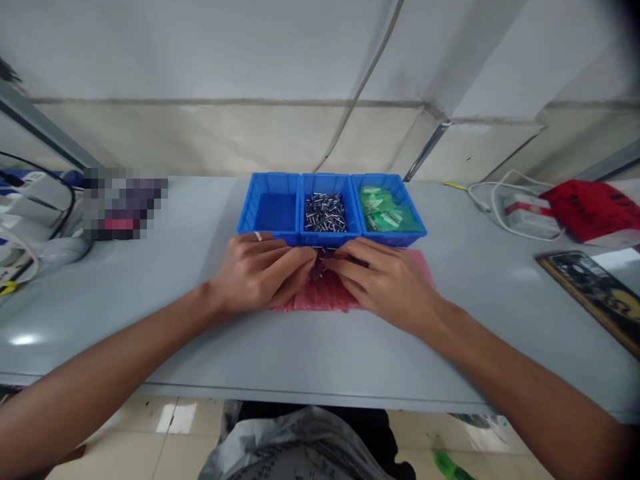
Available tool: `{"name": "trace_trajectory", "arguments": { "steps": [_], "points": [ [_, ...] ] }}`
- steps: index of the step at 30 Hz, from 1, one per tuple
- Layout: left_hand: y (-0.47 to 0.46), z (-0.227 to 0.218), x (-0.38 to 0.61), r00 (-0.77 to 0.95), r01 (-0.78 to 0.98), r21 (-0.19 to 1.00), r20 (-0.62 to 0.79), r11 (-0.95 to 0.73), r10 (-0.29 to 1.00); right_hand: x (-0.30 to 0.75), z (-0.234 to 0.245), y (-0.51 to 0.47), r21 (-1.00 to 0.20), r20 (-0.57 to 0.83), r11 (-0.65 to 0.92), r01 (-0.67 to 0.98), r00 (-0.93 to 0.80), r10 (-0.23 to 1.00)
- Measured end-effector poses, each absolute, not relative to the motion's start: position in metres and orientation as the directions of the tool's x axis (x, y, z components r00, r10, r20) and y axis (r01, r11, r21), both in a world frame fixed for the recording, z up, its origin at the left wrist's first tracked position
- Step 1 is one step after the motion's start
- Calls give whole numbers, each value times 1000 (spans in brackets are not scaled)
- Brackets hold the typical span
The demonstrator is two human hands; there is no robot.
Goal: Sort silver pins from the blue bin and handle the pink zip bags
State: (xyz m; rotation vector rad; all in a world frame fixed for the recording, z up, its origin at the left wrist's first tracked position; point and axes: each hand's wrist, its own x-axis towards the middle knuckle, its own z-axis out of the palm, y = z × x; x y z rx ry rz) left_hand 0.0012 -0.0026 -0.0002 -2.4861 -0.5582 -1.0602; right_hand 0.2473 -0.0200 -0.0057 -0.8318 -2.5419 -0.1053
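Both my hands rest on a pink ribbed plastic sheet lying on the grey table, just in front of three blue bins. My left hand, with a ring on one finger, and my right hand meet fingertip to fingertip over something small and dark that I cannot make out. The left bin looks empty. The middle bin holds several small metal parts. The right bin holds green packets.
A red packet, a small white box and a white cable lie at the right. A dark printed board sits near the right edge. Power strips and cables crowd the left. A wall stands behind the table.
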Motion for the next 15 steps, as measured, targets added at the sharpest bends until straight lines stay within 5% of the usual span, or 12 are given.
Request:
{"name": "trace_trajectory", "arguments": {
  "steps": [10, 15],
  "points": [
    [-3, -1, 1, 640, 494, -184, 738, -850, 212, 246, 0, -21, -376, 680, 803, 461, -451, 578],
    [-4, -1, 1, 659, 512, -154, 701, -845, 271, 243, 8, -26, -754, 500, 583, 302, -310, 808]
  ]
}}
